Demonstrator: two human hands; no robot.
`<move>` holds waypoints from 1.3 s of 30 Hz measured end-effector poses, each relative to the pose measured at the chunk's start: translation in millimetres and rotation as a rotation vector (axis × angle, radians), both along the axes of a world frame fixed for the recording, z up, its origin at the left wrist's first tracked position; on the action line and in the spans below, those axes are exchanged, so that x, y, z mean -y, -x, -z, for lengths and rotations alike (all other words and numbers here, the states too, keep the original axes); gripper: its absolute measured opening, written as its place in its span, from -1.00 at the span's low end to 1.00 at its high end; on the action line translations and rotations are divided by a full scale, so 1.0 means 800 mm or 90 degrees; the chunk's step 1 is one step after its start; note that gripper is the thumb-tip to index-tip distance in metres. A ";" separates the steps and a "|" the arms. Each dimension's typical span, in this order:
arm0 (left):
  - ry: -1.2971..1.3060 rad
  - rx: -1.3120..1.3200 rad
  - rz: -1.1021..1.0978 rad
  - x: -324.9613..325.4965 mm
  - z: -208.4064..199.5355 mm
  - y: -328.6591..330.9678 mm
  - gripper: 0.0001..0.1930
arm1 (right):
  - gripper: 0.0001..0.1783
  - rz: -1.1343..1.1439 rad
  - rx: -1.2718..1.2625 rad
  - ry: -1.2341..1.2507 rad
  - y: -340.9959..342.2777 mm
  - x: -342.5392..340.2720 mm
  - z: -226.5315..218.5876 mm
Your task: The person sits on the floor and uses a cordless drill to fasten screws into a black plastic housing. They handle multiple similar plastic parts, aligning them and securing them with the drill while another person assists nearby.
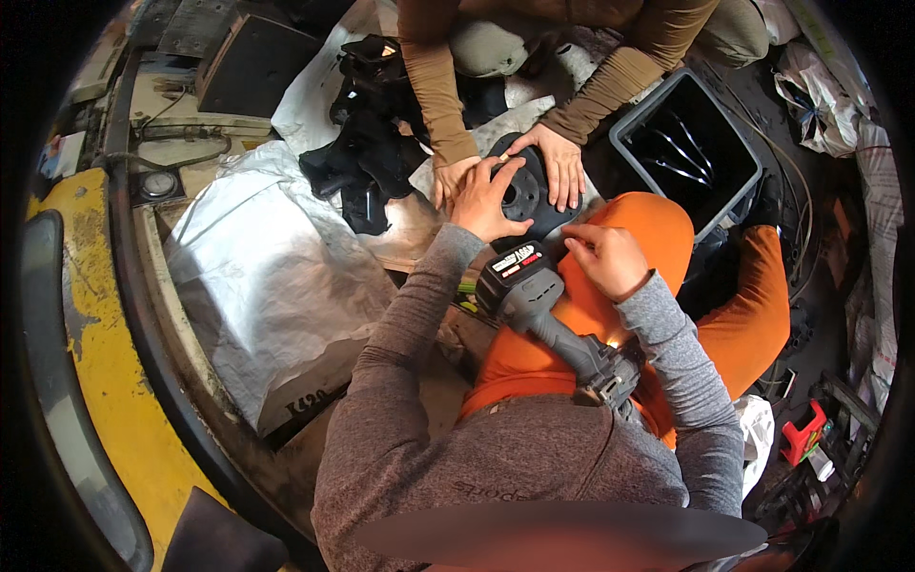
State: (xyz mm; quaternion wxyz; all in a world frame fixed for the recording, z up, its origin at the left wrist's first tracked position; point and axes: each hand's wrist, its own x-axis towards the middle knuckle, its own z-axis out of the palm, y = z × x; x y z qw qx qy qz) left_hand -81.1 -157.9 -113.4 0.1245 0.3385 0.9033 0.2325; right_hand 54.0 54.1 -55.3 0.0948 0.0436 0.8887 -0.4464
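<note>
A black round disc-shaped part (538, 215) with a raised hub and a centre hole lies in front of me. My left hand (484, 202) is on its near left side, thumb and fingers curved around the hub. Just right of the disc, my right hand (610, 259) has its fingers curled with thumb and forefinger together; anything between them is too small to make out. A co-worker's hands (560, 164) press on the disc's far side from across. On my orange-trousered lap lies a grey-black cordless power tool (548, 319), its battery toward the disc, touched by neither of my hands.
Left of me is a white woven sack (276, 276), with dark cloth or gloves (357, 162) beyond it. A black plastic bin (624, 133) stands at the far right. A yellow metal frame (114, 334) runs along the left. A red-and-green object (805, 434) lies at the right.
</note>
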 end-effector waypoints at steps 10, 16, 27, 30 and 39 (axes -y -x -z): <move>-0.032 0.001 -0.014 -0.006 -0.005 0.000 0.01 | -0.40 -0.136 0.091 -0.248 0.118 0.016 0.087; -0.019 0.000 -0.045 -0.006 -0.007 -0.006 0.00 | -0.29 -0.171 0.109 -0.270 0.126 0.015 0.107; -0.065 0.007 0.017 0.004 0.001 0.005 0.02 | -0.29 -0.239 0.132 -0.336 0.130 0.020 0.094; -0.058 0.012 0.049 0.008 0.002 0.011 0.02 | -0.29 -0.245 0.134 -0.336 0.131 0.020 0.094; -0.057 0.019 0.070 0.009 0.000 0.014 0.03 | -0.29 -0.229 0.078 -0.324 0.126 0.020 0.103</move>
